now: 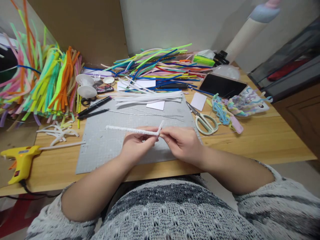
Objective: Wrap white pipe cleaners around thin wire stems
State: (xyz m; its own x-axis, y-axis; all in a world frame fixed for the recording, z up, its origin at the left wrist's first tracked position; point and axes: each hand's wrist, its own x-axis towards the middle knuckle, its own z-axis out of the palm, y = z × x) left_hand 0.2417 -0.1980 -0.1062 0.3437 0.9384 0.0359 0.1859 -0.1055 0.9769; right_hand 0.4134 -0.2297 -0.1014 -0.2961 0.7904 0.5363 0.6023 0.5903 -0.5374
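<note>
Over the grey cutting mat (100, 150), my left hand (137, 143) is closed round a white pipe cleaner (125, 129) that sticks out to the left. Its right end bends upward in a short tip between my hands. My right hand (183, 141) pinches it at that bend, thumb and forefinger pressed together. Behind the hands lie thin wires (150, 114) and a bundle of white pipe cleaners (150, 97). Scissors (206, 123) with pale handles rest to the right of my right hand.
A yellow glue gun (23, 160) lies at the left, beside short white pieces (60, 133). Colourful pipe cleaners (57, 80) stand bunched at back left, and more (160, 65) pile along the wall. Black pens (93, 108), a spool (86, 86) and a phone (222, 86) are on the table.
</note>
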